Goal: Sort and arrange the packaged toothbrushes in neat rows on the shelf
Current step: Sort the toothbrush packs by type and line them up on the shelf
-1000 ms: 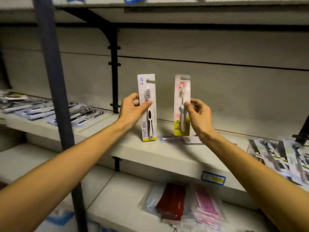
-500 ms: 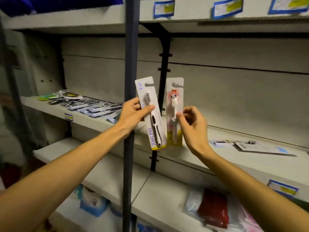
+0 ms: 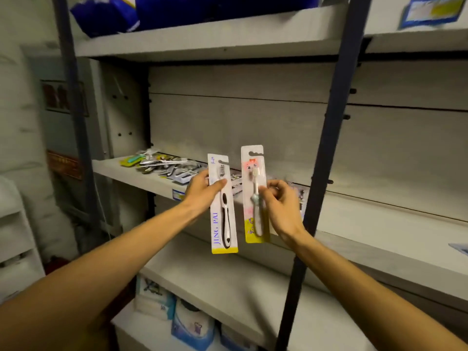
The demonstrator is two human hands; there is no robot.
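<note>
Two hands point(image 3: 202, 192) point(image 3: 281, 207) hold upright toothbrush packs point(image 3: 222, 203) point(image 3: 254, 193) just apart.

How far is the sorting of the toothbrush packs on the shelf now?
Done: nothing looks neatly rowed; the jumbled pile of carded packs lies on the grey shelf. In hand: left hand holds the black-and-white toothbrush pack, right hand the pink cartoon toothbrush pack. Left: placing both, straightening the pile.

Two packaged toothbrushes point(image 3: 223, 203) — both upright

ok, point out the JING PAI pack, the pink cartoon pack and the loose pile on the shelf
JING PAI pack point(image 3: 222, 211): head view, card middle.
Pink cartoon pack point(image 3: 254, 173): head view, upper card.
Loose pile point(image 3: 162, 166): head view, pile middle.
</note>
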